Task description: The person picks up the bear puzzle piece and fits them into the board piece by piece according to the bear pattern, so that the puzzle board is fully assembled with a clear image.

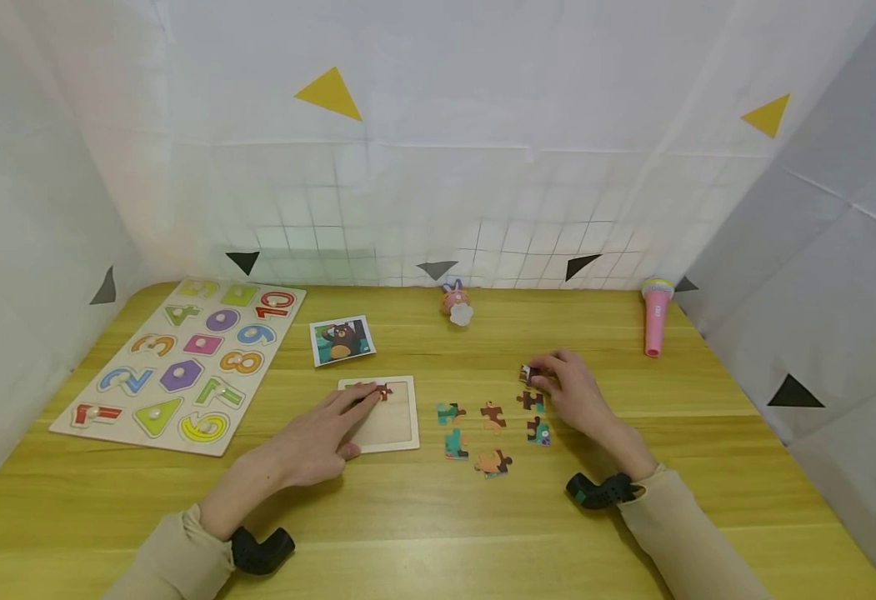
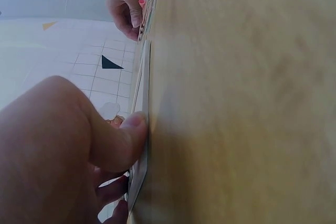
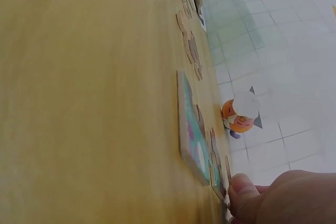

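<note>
My left hand (image 1: 304, 446) rests on the shallow wooden puzzle tray (image 1: 414, 421), fingers extended over its upper left. Its fingertips touch a brown puzzle piece (image 1: 386, 392) there and partly cover that area. In the left wrist view the thumb (image 2: 134, 129) lies against the tray's edge. Over to the right, my right hand (image 1: 574, 393) pinches a small dark jigsaw piece (image 1: 526, 374) between thumb and fingers. Just below it lie a brown jigsaw piece (image 1: 531, 401) and a teal-and-brown one (image 1: 538, 432). More loose pieces, among them an orange one (image 1: 493, 462), lie between tray and right hand.
A bear picture card (image 1: 342, 340) lies behind the tray. On the left is a number-and-shape peg board (image 1: 182, 367). A small pink figurine (image 1: 456, 302) stands at the back, and a pink toy microphone (image 1: 656, 321) lies at the back right. White sheeting walls the table.
</note>
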Available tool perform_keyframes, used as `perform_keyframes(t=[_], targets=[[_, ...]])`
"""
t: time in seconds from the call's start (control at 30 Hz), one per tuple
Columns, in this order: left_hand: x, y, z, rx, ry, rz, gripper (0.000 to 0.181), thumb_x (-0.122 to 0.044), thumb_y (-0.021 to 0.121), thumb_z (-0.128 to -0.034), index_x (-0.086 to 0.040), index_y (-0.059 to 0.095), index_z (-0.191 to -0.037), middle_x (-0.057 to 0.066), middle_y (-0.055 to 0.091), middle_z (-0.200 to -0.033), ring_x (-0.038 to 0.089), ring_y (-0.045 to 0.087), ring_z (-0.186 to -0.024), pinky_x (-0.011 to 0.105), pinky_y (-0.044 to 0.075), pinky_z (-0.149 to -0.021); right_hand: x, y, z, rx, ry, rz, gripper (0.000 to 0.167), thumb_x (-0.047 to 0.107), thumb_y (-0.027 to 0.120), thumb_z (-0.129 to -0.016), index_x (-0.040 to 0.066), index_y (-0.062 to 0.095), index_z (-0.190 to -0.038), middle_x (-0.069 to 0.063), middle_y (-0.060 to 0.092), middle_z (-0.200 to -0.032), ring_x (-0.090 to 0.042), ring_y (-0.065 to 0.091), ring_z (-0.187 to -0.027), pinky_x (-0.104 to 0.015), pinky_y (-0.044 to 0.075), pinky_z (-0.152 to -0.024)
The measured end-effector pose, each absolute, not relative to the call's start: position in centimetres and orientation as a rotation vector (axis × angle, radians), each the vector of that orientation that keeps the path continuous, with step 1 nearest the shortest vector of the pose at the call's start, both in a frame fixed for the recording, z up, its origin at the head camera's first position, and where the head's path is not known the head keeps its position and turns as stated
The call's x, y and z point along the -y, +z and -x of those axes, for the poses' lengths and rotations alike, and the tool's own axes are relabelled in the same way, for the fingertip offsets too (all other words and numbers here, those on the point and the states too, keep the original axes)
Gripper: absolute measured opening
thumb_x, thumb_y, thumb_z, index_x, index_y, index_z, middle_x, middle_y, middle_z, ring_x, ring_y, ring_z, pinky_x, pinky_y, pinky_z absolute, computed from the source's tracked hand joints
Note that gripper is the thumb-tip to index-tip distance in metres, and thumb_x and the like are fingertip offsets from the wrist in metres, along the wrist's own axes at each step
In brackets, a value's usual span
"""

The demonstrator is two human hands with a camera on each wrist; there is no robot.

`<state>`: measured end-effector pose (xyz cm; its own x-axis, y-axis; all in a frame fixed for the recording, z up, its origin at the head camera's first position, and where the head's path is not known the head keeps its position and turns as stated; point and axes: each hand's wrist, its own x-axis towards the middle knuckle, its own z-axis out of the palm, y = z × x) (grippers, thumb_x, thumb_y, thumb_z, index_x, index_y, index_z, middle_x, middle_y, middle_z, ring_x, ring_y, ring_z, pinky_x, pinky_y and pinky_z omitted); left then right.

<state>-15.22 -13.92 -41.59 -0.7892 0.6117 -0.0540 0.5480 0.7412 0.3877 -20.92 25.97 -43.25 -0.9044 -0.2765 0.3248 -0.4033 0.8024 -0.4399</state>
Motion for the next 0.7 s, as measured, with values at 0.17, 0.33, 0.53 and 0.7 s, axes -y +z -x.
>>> perform_keyframes(t=[0.17, 0.33, 0.53, 0.7], targets=[[14.0, -41.5, 15.2, -2.762, 0.528, -0.928, 0.070, -0.008, 0.054, -0.0945, -0.006, 0.026, -0.159, 0.008, 0.021, -0.166, 0.033, 0.021, -0.152, 0.054, 0.024, -0.121, -26.0, -43.2, 21.0, 2.746, 0.756, -0.533, 0.021, 0.005, 0.066, -0.094, -0.001, 0.071, -0.114, -0.014, 0.061, -0.098, -0.027, 0.053, -0.084, -0.039, 0.043, -0.072], [13.9, -41.5, 15.2, -2.772, 0.503, -0.920, 0.071, -0.009, 0.056, -0.0940, -0.006, 0.026, -0.158, 0.008, 0.022, -0.166, 0.032, 0.022, -0.152, 0.053, 0.026, -0.121, -25.7, -43.1, 21.0, 2.741, 0.759, -0.529, 0.021, 0.006, 0.066, -0.095, -0.001, 0.071, -0.114, -0.013, 0.061, -0.097, -0.025, 0.052, -0.082, -0.037, 0.043, -0.071], [13.8, -41.4, 15.2, -2.789, 0.455, -0.922, 0.070, -0.011, 0.055, -0.0943, -0.006, 0.028, -0.158, 0.010, 0.024, -0.165, 0.034, 0.024, -0.151, 0.052, 0.027, -0.121, -23.8, -42.1, 20.5, 2.744, 0.800, -0.618, 0.023, 0.007, 0.064, -0.096, -0.002, 0.070, -0.117, -0.011, 0.060, -0.098, -0.019, 0.054, -0.078, -0.031, 0.046, -0.067], [13.7, -41.3, 15.3, -2.797, 0.445, -0.936, 0.071, -0.009, 0.054, -0.0924, -0.007, 0.028, -0.158, 0.011, 0.025, -0.164, 0.035, 0.025, -0.150, 0.053, 0.025, -0.121, -21.1, -41.2, 20.1, 2.750, 0.835, -0.677, 0.024, 0.009, 0.062, -0.098, -0.001, 0.069, -0.118, -0.011, 0.060, -0.101, -0.017, 0.053, -0.078, -0.030, 0.046, -0.066]])
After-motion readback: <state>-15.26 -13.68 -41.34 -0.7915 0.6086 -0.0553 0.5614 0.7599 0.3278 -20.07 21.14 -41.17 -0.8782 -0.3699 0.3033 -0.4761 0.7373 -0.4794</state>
